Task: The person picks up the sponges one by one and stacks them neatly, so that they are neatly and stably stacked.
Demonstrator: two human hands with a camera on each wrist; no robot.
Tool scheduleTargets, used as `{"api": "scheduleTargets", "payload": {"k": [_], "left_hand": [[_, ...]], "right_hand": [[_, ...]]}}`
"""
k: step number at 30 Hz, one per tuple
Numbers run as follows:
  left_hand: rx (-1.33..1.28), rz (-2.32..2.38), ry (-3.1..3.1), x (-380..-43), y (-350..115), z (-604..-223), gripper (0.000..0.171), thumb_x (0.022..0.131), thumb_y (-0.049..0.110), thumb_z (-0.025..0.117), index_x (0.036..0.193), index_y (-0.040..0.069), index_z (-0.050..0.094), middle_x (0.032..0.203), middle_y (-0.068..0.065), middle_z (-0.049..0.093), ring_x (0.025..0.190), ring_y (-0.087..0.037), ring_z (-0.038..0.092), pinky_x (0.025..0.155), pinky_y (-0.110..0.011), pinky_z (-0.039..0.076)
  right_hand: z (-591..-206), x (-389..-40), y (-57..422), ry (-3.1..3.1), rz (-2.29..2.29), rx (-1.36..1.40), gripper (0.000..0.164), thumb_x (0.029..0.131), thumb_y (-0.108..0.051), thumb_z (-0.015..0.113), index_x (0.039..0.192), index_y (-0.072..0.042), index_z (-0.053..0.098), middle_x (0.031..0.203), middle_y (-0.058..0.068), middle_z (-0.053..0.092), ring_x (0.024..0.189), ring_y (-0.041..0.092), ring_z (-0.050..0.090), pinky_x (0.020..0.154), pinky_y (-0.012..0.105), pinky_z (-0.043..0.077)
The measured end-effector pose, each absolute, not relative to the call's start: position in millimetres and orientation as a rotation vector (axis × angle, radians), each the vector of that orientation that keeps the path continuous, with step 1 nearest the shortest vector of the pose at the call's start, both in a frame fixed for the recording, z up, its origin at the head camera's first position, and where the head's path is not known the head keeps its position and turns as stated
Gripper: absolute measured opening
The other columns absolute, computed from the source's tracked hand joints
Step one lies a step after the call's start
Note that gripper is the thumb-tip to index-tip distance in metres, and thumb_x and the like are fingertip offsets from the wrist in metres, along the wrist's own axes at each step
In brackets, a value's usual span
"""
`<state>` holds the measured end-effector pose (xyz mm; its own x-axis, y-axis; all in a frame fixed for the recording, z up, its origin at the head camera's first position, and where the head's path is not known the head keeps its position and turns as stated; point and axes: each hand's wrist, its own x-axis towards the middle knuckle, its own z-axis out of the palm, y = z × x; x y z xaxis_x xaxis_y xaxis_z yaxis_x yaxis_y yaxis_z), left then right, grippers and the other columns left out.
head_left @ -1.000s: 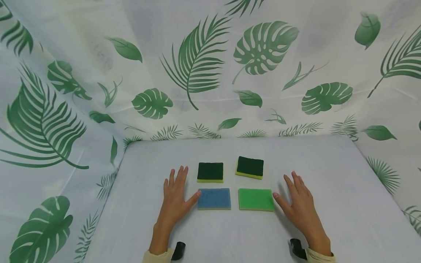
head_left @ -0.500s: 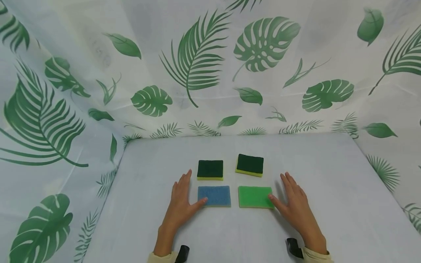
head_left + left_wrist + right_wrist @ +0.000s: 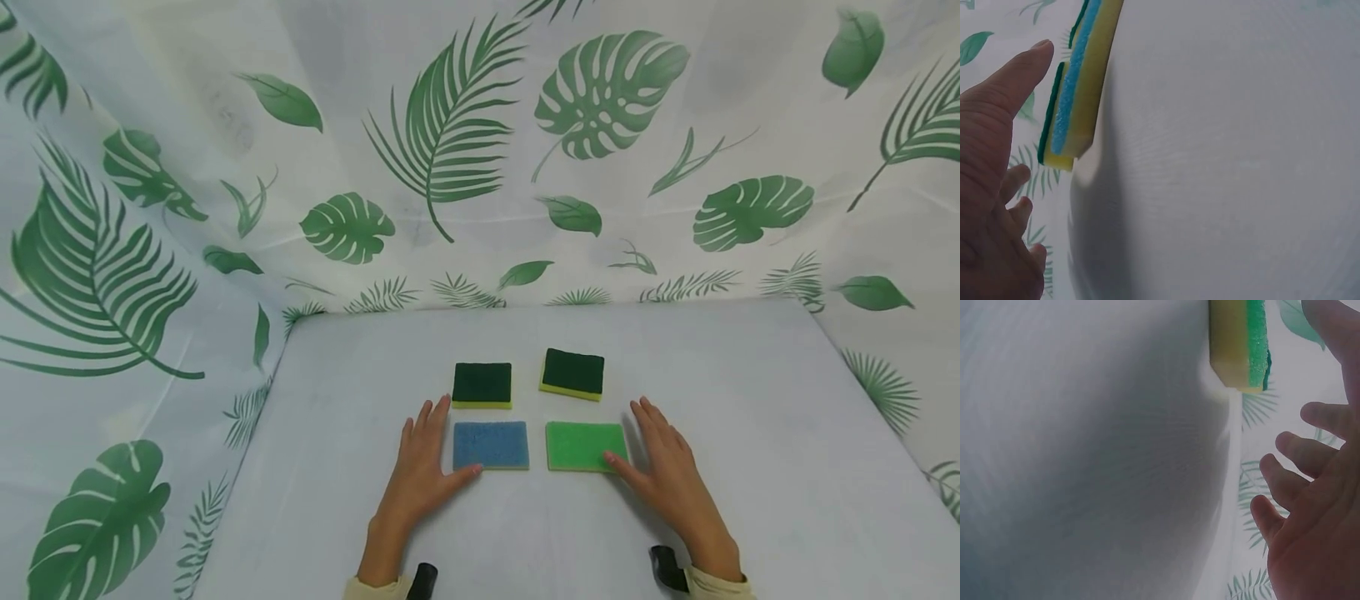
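Observation:
A blue-topped sponge [image 3: 491, 444] and a bright green-topped sponge [image 3: 583, 446] lie side by side on the white table. My left hand [image 3: 422, 472] is to the left of the blue one, fingers extended and thumb spread toward its near edge. In the left wrist view, a gap shows between that thumb [image 3: 1025, 69] and the blue sponge [image 3: 1075, 94] with its yellow underside. My right hand [image 3: 666, 472] hovers beside the green sponge, its thumb overlapping the near right corner in the head view. The right wrist view shows the green sponge [image 3: 1235, 347] apart from the fingers. Both hands hold nothing.
Behind the front pair lie two dark green scouring sponges with yellow bases, the left one [image 3: 482, 384] straight and the right one [image 3: 572, 373] slightly turned. A leaf-printed white cloth [image 3: 465, 250] hangs around the back and sides of the table [image 3: 337, 358].
Both hands have moved inward toward the front pair of sponges, the left hand more than the right. The sponges keep their places on the table; the head view has tilted slightly.

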<state>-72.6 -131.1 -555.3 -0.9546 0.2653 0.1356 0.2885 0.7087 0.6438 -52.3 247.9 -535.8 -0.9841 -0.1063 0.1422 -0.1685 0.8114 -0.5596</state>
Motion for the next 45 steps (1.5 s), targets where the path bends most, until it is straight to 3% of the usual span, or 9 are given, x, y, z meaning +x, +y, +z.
{"api": "scheduleTargets", "payload": {"k": [20,29,36,45], "left_hand": [[-0.441,-1.043,-2.942,-72,-128,-556,0.112,0.086,0.055,0.085,0.171,0.013,0.026,0.171,-0.013,0.036,0.160,-0.039,0.022,0.127,-0.065,0.013],[-0.477,-1.041,-2.949,-73,-129,-560,0.109,0.090,0.047,0.086,0.172,0.013,0.023,0.163,-0.006,0.050,0.158,-0.040,0.029,0.126,-0.067,0.013],[-0.499,-1.070,-2.938,-75,-130,-562,0.108,0.091,0.043,0.087,0.172,0.011,0.022,0.161,-0.006,0.054,0.155,-0.041,0.034,0.125,-0.069,0.012],[-0.481,-1.157,-2.919,-74,-130,-566,0.110,0.090,0.039,0.089,0.171,0.011,0.021,0.159,-0.009,0.055,0.157,-0.042,0.030,0.125,-0.069,0.007]], "right_hand": [[-534,-55,246,-2.984,0.914,0.282,0.100,0.088,-0.042,0.089,0.161,0.005,0.039,0.166,0.030,0.036,0.150,0.052,0.035,0.116,0.074,0.029],[-536,-54,244,-3.022,0.905,0.290,0.099,0.086,-0.043,0.091,0.159,0.004,0.044,0.163,0.029,0.042,0.150,0.051,0.035,0.116,0.075,0.029],[-536,-52,244,-3.023,0.886,0.283,0.088,0.084,-0.032,0.093,0.153,0.003,0.051,0.153,0.034,0.051,0.146,0.055,0.038,0.115,0.073,0.030],[-537,-55,244,-3.041,0.861,0.266,0.081,0.084,-0.023,0.094,0.149,0.005,0.055,0.148,0.035,0.055,0.144,0.056,0.041,0.112,0.075,0.034]]}}
